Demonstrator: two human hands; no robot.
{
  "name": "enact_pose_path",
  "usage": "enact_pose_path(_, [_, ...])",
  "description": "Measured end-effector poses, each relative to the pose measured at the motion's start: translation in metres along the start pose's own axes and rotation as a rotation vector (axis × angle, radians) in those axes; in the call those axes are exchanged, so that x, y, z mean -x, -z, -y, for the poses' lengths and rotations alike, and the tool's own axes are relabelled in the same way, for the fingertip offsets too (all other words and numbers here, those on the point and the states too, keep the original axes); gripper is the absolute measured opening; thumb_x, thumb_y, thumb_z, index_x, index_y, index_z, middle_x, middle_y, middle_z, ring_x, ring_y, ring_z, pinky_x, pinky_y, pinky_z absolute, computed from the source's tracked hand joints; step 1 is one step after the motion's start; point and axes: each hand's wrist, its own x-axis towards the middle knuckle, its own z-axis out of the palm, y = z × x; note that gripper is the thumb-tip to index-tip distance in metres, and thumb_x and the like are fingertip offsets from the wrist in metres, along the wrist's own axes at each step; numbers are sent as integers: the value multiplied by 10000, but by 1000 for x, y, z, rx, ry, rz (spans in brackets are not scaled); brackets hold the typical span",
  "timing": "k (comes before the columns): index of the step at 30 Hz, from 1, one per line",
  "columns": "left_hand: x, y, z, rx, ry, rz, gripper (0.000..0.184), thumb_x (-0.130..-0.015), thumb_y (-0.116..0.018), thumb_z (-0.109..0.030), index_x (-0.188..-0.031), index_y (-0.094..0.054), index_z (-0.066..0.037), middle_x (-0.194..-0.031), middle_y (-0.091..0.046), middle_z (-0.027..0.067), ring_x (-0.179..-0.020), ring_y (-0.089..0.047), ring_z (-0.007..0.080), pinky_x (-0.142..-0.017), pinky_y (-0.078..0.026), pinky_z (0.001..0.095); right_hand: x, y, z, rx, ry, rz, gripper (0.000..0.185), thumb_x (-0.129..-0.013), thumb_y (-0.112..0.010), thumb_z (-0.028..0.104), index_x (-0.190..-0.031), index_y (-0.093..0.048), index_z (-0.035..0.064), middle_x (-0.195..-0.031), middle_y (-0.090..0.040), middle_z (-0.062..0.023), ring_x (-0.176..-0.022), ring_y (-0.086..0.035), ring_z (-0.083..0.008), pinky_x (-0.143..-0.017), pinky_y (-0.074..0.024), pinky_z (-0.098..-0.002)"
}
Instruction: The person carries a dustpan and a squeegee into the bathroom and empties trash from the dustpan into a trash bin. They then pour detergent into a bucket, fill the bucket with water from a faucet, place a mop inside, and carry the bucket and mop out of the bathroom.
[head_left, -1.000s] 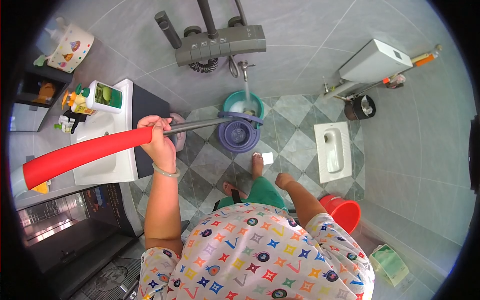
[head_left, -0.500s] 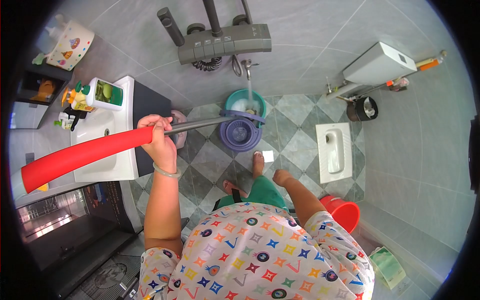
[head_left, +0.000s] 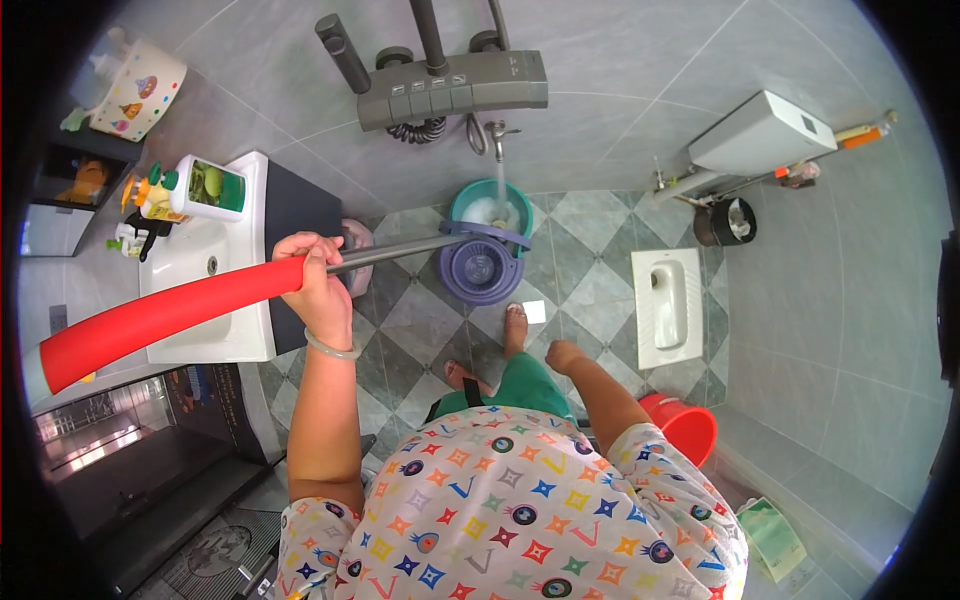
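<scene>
My left hand (head_left: 318,280) is closed around a mop (head_left: 395,252), just where its thick red grip (head_left: 175,312) meets the grey pole. The pole slants to a mop bucket with a teal water tub (head_left: 463,203) and a purple wringer basket (head_left: 480,270). The mop's head is hard to make out there. From a wall tap (head_left: 497,130), water runs into the tub, where white foam floats. My right hand (head_left: 566,356) hangs by my right leg, its fingers curled in, with nothing seen in it.
On the left a white washbasin (head_left: 262,215) carries several pump bottles (head_left: 210,187). A squat toilet (head_left: 668,308) is set in the floor at right, with a dark waste bin (head_left: 712,222) behind it. A red bucket (head_left: 688,428) stands behind my right arm. A white square (head_left: 535,312) lies near my foot.
Almost nothing differs. The view shifts very slightly, and the red grip's far end sits a touch lower. Water keeps running into the tub.
</scene>
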Motion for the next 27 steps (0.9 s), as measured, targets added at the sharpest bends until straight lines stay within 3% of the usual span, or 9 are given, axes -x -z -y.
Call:
enact_pose_path(11, [-6,2,7,7,2,12,138,-760,-433,46,-867,-476,-30,-723,-454,60,-594,-430,131,-738,-470,359,-10,4,3,-1,14,-33,290,-752,-499,236,-880,-620,5,-976,-593,-222,-932,-563,-354,-807,-443,-409])
enact_pose_path(27, [-20,-2,13,1,1,4,143,-764,-427,45,-877,-469,-32,-726,-452,66,-593,-423,134,-733,-466,354,-37,12,3,30,22,-3,308,-744,-514,236,-952,-605,29,-1016,-590,-192,-964,-554,-333,-837,-432,-400])
